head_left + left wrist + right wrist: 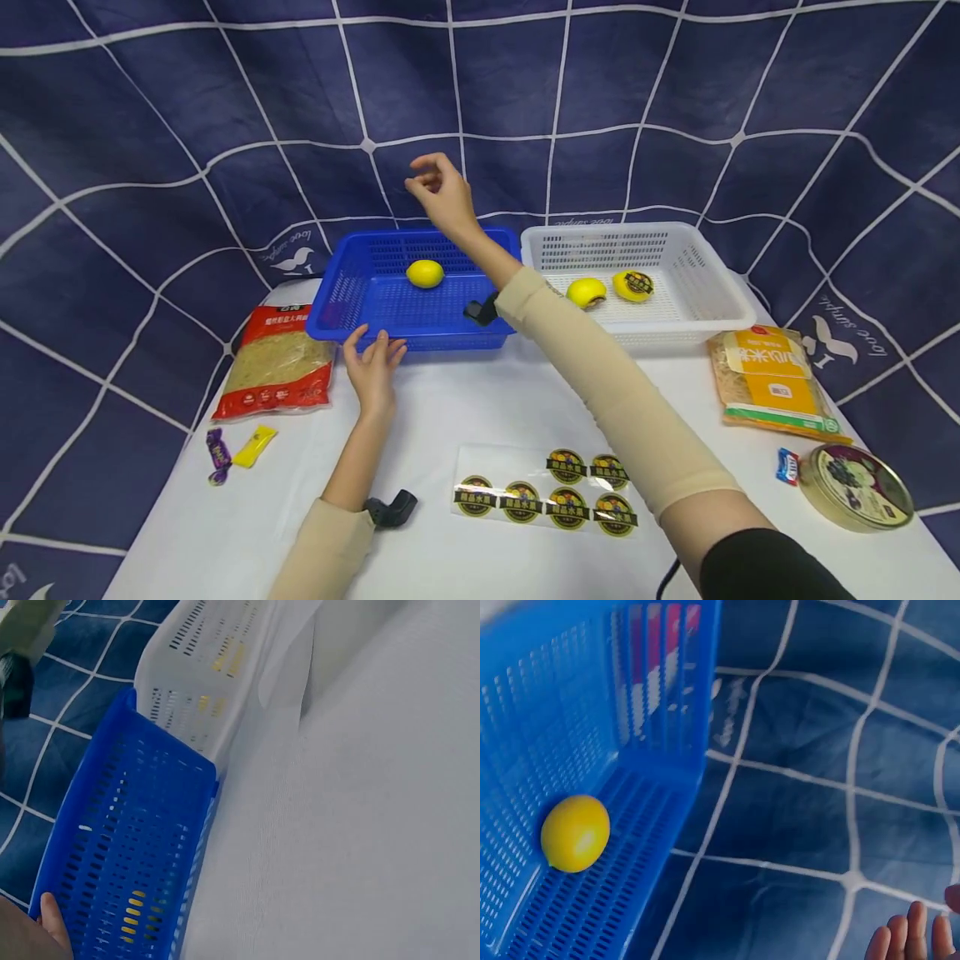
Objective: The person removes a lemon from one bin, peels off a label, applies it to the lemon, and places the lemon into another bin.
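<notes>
My left hand [371, 375] is at the front left of the blue basket [438, 342], gripping its rim. A digit lies against the outer wall just below the rim in the left wrist view. One plain lemon [425, 273] lies inside this basket, also visible as a yellow lemon [575, 833] in the right wrist view. My right hand [447, 196] is raised above the basket's back edge, fingers loosely bent, nothing seen between them. In the white basket [720, 312] lie a lemon [633, 286] with a round dark label and another lemon [585, 292] with a dark patch underneath.
A clear sheet of round stickers [521, 502] lies at the front. Left are a red noodle bag [281, 358], purple candy [218, 457] and yellow candy [255, 446]. Right are an orange-yellow food bag [776, 379], a small blue packet [787, 467] and a round tin [855, 487].
</notes>
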Available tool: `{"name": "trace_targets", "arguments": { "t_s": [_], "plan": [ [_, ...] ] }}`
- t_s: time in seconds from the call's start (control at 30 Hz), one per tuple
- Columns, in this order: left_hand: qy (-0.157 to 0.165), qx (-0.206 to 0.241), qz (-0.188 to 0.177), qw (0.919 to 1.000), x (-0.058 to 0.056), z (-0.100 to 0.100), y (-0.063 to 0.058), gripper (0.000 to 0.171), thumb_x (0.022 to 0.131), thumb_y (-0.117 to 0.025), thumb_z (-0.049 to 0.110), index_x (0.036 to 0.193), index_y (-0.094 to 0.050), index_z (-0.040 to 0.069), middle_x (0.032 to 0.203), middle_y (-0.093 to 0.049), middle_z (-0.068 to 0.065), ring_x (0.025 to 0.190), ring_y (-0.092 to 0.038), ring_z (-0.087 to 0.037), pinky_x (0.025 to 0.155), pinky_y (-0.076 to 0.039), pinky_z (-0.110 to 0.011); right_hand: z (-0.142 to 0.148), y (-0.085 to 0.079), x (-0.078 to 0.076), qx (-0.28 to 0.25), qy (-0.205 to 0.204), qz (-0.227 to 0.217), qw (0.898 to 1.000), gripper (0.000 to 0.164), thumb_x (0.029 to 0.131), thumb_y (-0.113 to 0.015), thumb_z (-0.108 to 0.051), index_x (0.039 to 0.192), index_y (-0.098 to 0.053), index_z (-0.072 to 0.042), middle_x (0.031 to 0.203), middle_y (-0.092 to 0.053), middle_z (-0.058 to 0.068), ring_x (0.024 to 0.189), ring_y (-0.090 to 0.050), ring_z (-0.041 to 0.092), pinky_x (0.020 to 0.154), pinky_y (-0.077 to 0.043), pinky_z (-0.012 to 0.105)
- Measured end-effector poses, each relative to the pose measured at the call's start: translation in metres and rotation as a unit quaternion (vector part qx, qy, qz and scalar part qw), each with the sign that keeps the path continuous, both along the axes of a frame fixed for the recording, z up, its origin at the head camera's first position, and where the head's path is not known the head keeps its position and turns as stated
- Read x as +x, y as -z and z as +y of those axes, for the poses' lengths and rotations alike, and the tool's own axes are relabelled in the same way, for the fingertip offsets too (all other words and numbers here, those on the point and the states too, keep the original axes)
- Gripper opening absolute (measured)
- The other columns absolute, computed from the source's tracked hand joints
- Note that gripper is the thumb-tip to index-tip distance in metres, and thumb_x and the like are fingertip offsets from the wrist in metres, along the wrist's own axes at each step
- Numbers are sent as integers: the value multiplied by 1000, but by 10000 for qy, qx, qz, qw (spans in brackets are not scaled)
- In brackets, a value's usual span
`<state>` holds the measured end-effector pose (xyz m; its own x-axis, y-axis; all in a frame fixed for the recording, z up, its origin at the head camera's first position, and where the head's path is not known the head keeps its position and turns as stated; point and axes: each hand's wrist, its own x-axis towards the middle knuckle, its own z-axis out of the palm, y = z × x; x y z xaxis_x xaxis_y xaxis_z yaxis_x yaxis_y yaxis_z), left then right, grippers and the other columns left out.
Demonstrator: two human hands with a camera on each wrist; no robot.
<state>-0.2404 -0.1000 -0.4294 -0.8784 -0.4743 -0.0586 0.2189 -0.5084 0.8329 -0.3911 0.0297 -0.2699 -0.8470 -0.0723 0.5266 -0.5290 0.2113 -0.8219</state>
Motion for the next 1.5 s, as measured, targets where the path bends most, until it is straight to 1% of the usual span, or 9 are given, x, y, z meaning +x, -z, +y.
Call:
{"name": "trace_targets", "arguments": {
  "t_s": [0.17,0.3,0.53,0.7,0.9,1.07,1.17,1.33,1.5],
  "plan": [
    [-31,282,215,9994,-5,5,1,29,91,-56,3,116,-42,11,83,-57,-11,65,-65,-19,73,-57,-34,-19,12,-31,193,201,-65,9996,24,85,-67,-19,106,-58,-10,87,-66,3,77,-59,10,66,-47,16],
    [-99,354,356,9987,-5,1,7,28,91,-53,-1,115,-42,9,80,-53,-13,64,-65,-21,70,-58,-34,-30,39,-48,415,84,-217,9989,28,87,-66,-23,110,-59,-10,89,-67,2,79,-59,10,67,-46,14],
    [-28,522,560,9971,-7,5,13,30,91,-54,1,116,-40,9,79,-52,-12,66,-66,-22,66,-58,-31,-30,88,-63,957,-253,-1052,9895,37,88,-64,-26,119,-57,-8,103,-65,4,95,-58,12,78,-48,16],
    [9,399,580,9975,-8,10,17,32,91,-55,4,119,-39,9,81,-51,-12,69,-66,-22,68,-58,-31,-22,118,-72,1933,-445,-1444,9694,41,87,-65,-32,121,-59,-11,115,-62,3,106,-55,15,90,-45,20],
    [-42,286,611,9977,-8,9,19,32,91,-55,4,119,-39,9,82,-51,-14,71,-66,-23,68,-58,-29,-14,144,-82,3464,-937,-1394,9229,48,86,-67,-28,130,-53,-16,128,-55,4,118,-48,16,102,-36,25],
    [-34,343,716,9968,-9,6,18,31,91,-55,4,118,-40,10,80,-51,-15,71,-66,-23,66,-58,-29,-14,151,-86,4164,-1384,-1601,8842,55,84,-69,-31,135,-49,-23,137,-47,2,122,-43,20,102,-36,31],
    [53,386,721,9966,-8,6,18,31,92,-53,3,119,-39,10,80,-49,-13,72,-66,-24,67,-58,-29,-10,155,-88,4238,-1590,-1917,8709,57,81,-72,-31,133,-50,-27,137,-46,1,120,-43,20,100,-36,31],
    [82,332,666,9972,-7,6,19,32,93,-52,4,121,-38,10,84,-49,-14,72,-66,-22,69,-58,-30,-8,158,-90,3936,-1934,-2049,8750,56,76,-77,-29,128,-56,-29,132,-51,-3,114,-47,16,95,-40,27],
    [-2,299,716,9970,-7,4,19,32,92,-54,5,120,-39,10,84,-48,-16,72,-66,-23,67,-58,-29,-17,139,-80,4011,-2043,-1600,8785,56,78,-75,-29,130,-55,-23,132,-51,-2,109,-49,12,90,-42,20]
  ]
}}
